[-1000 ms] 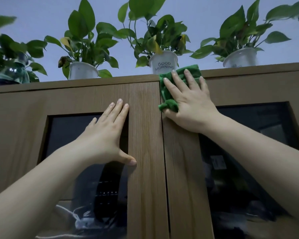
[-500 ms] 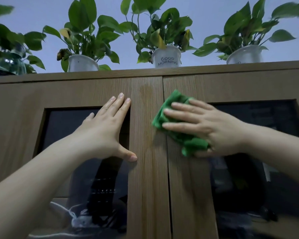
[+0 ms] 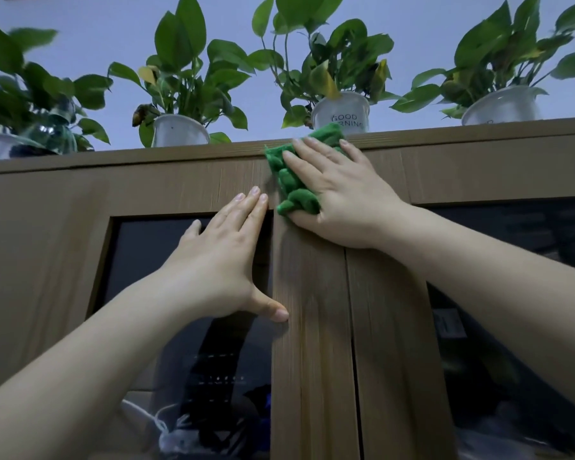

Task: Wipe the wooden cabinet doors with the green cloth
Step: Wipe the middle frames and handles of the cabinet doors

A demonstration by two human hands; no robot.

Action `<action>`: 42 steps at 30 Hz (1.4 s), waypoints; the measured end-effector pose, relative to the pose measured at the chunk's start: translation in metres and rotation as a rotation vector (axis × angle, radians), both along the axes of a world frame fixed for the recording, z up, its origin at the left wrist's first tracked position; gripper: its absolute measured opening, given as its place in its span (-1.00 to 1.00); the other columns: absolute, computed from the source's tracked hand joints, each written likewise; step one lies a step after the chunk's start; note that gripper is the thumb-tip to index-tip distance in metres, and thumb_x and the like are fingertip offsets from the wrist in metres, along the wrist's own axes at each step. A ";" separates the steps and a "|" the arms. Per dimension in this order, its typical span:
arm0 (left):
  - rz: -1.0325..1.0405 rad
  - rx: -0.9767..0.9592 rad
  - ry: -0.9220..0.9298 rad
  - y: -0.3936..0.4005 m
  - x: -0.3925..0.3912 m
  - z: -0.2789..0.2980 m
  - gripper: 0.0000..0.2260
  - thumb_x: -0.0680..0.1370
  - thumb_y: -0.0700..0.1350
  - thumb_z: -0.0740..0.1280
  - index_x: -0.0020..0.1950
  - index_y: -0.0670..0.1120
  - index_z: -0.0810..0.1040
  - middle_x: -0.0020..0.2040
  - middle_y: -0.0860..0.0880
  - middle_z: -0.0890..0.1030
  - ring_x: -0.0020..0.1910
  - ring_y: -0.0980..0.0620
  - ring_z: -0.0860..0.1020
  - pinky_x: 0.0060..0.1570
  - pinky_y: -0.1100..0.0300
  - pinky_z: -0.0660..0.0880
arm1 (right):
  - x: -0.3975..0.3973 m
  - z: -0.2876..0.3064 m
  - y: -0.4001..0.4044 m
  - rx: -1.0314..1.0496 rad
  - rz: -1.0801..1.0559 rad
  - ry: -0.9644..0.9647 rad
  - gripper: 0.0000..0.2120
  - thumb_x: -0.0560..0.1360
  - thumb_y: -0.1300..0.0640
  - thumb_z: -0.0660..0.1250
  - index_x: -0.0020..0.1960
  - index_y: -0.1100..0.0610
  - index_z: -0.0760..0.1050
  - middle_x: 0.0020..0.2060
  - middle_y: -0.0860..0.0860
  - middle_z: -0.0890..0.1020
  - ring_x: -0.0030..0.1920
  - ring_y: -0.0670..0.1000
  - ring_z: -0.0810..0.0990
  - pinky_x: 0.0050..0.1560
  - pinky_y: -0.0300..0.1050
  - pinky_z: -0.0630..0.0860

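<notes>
Two wooden cabinet doors with dark glass panes meet at a centre seam: the left door (image 3: pixel 307 343) and the right door (image 3: pixel 389 343). My right hand (image 3: pixel 341 197) presses the bunched green cloth (image 3: pixel 294 180) flat against the top of the doors, at the upper edge of the cabinet. The cloth sticks out to the left of my fingers and above them. My left hand (image 3: pixel 223 260) lies flat on the left door's frame and glass with fingers together, thumb spread onto the wood, holding nothing.
Several potted green plants stand along the cabinet top: a white pot (image 3: pixel 180 131), a "GOOD MORNING" pot (image 3: pixel 342 116) right behind the cloth, another white pot (image 3: pixel 502 106) at the right, a glass vessel (image 3: pixel 52 134) at the left. Dark items show behind the glass.
My right hand has swept the cloth from the middle of the door frames back up to the top edge and slightly left. My left hand stays pressed on the left door.
</notes>
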State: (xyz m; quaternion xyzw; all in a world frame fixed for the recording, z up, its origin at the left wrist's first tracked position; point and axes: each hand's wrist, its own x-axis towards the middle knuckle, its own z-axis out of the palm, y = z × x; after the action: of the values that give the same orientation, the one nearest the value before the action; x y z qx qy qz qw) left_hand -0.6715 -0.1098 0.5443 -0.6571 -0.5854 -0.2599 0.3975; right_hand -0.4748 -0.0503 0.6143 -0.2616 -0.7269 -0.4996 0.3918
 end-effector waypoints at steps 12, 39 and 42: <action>0.004 -0.020 -0.013 0.000 0.000 -0.002 0.41 0.00 0.62 0.28 0.54 0.05 -0.45 0.52 0.16 -0.49 0.49 0.22 -0.42 0.52 -0.16 -0.11 | 0.058 -0.050 0.000 0.025 -0.016 -0.578 -0.28 0.41 -0.30 0.21 0.54 -0.13 0.29 0.57 -0.08 0.26 0.59 -0.04 0.11 0.57 0.09 0.03; 0.077 0.050 0.121 -0.012 0.004 -0.029 0.14 0.32 0.50 0.25 0.58 -0.01 -0.34 0.59 0.07 -0.36 0.55 0.11 -0.32 0.54 -0.14 -0.02 | 0.057 -0.044 -0.003 -0.020 -0.004 -0.095 -0.30 0.48 -0.34 0.07 0.59 -0.18 0.15 0.60 -0.06 0.18 0.61 0.03 0.06 0.56 0.13 -0.02; 0.106 -0.036 0.113 -0.010 0.002 -0.064 0.23 0.24 0.55 0.26 0.55 -0.01 -0.41 0.55 0.07 -0.45 0.53 0.11 -0.38 0.54 -0.12 -0.06 | 0.029 -0.061 -0.002 -0.028 -0.012 0.041 -0.34 0.53 -0.37 -0.06 0.59 -0.19 0.12 0.62 -0.04 0.13 0.61 0.05 0.03 0.55 0.19 -0.06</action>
State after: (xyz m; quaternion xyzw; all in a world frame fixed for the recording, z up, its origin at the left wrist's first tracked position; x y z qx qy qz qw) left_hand -0.6694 -0.1195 0.4805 -0.6458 -0.6007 -0.1904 0.4310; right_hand -0.4460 -0.0524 0.5531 -0.2815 -0.7242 -0.4861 0.4000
